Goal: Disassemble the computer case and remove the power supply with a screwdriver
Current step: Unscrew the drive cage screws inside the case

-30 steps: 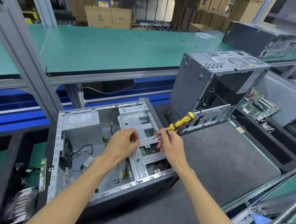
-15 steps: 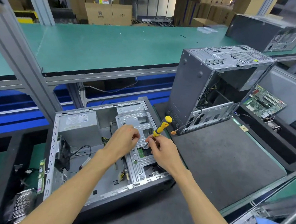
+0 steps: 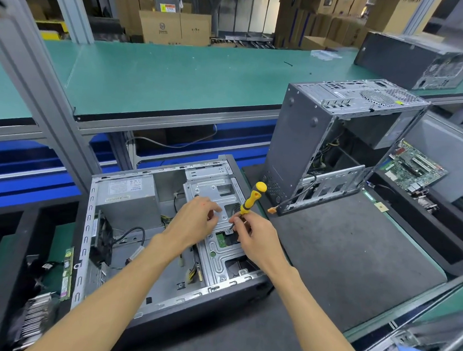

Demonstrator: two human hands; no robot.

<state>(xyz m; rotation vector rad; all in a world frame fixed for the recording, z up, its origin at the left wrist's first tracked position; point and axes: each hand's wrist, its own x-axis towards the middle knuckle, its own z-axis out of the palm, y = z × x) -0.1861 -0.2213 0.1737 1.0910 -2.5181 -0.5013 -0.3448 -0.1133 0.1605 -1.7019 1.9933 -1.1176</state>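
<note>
An open computer case (image 3: 146, 310) lies on its side in front of me. Its grey power supply (image 3: 127, 196) sits in the far left corner, and a silver drive cage (image 3: 218, 199) fills the right half. My right hand (image 3: 251, 230) grips a yellow-handled screwdriver (image 3: 252, 198), held nearly upright with its tip down on the drive cage. My left hand (image 3: 198, 216) hovers over the cage just left of the tip, fingers curled with nothing visibly in them.
A second open case (image 3: 302, 144) stands upright on the dark mat (image 3: 342, 252) to the right. A motherboard (image 3: 412, 167) lies further right. Dark trays at the left hold memory sticks (image 3: 67, 273) and heatsinks. A green bench (image 3: 163, 76) spans behind.
The screwdriver has swung from slanting right to nearly upright, its tip coming down onto the drive cage. Both hands have stayed over the cage.
</note>
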